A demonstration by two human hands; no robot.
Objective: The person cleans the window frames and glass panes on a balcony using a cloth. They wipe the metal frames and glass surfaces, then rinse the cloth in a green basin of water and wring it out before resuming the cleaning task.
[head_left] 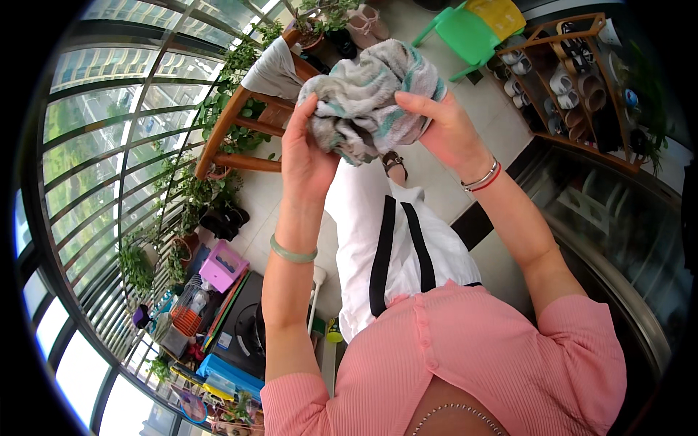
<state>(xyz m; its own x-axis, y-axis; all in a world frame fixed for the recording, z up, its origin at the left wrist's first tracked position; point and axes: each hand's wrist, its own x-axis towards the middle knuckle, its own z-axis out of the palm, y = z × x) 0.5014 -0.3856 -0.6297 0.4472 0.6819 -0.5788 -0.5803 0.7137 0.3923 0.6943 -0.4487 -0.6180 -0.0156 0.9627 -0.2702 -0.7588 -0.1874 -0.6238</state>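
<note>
A bunched-up towel [367, 98], whitish-grey with teal stripes, is held up in front of me between both hands. My left hand [307, 149] grips its left side, thumb on top, a green bangle on that wrist. On the other side my right hand [445, 127] is closed round the towel's right edge, with the thumb pressed over the front. The fingers behind the cloth are mostly hidden. Just beyond the towel, to the left, a grey cloth [275, 71] hangs over a wooden chair [240, 123].
Barred windows [109, 145] curve along the left, with potted plants [138, 261] beside them. A green and yellow child's chair [465, 36] stands far right, near a wooden shoe rack [567, 87]. At lower left are a purple basket [223, 266] and a blue bin [229, 374].
</note>
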